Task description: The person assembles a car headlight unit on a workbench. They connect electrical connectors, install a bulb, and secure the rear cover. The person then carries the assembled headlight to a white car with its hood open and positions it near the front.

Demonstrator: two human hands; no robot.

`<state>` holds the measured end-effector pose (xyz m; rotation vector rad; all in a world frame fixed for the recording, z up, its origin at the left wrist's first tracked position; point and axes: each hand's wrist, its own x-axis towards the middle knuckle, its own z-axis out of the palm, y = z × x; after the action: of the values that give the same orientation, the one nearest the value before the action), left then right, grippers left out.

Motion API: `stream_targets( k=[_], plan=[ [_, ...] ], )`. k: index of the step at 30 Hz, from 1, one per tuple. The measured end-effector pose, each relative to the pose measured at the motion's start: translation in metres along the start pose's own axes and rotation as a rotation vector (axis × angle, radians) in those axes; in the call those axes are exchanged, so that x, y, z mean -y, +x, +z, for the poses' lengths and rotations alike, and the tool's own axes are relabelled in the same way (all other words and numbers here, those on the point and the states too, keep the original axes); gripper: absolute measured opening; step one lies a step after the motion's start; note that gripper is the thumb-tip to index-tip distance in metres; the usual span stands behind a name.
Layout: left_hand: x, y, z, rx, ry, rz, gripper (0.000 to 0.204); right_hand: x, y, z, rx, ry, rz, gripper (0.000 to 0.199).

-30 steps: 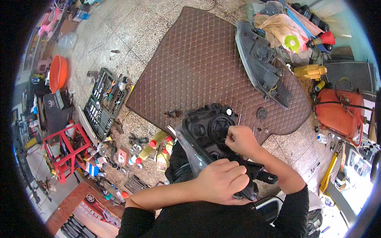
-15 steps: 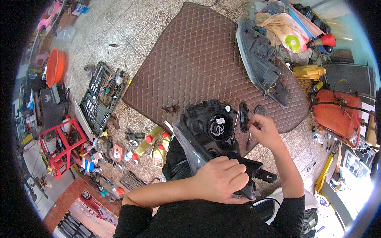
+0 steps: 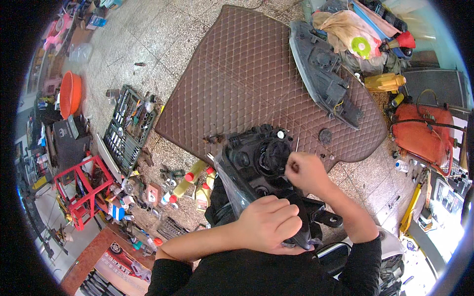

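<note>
A black car headlight unit (image 3: pixel 237 147) lies across my lap, its back facing up and clear plastic film (image 3: pixel 231 182) along its left side. My left hand (image 3: pixel 269 222) is closed over its lower end. In my right hand (image 3: pixel 308 172), a round black cap (image 3: pixel 278 154) is pinched by the edge. The cap lies over the round opening in the back of the unit and covers part of it. Whether it is seated cannot be seen.
Beyond, a brown quilted mat (image 3: pixel 222 74) carries a second headlight (image 3: pixel 323 74) and another round dark cap (image 3: pixel 325 135). To the left are an opened tool case (image 3: pixel 126 130), a red metal frame (image 3: pixel 84 190) and several bottles (image 3: pixel 202 197). An orange-red padded seat (image 3: pixel 422 128) stands right.
My right hand has brought the round cap left, from beside the headlight onto its round opening. The left hand keeps its grip. The view has shifted slightly.
</note>
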<state>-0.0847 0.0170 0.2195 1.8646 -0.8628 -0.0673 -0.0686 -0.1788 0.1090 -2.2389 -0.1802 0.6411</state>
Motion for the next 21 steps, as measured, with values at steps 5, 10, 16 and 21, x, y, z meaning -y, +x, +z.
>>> stream_targets(
  k=[5, 10, 16, 21],
  plan=[
    [-0.002, -0.004, 0.001, 0.024, 0.000, -0.024, 0.051, 0.006, 0.009, 0.021, 0.050, -0.166, -0.025, 0.017],
    [-0.001, -0.004, 0.000, 0.028, -0.010, -0.026, 0.050, 0.007, 0.013, 0.023, 0.048, -0.172, -0.019, 0.018],
    [-0.001, -0.004, 0.002, 0.007, -0.007, -0.021, 0.051, 0.007, 0.013, 0.024, 0.067, -0.146, 0.007, 0.020],
    [-0.001, -0.005, 0.004, 0.007, -0.020, -0.020, 0.051, 0.006, 0.012, 0.026, 0.045, -0.109, 0.027, 0.020]
  ],
)
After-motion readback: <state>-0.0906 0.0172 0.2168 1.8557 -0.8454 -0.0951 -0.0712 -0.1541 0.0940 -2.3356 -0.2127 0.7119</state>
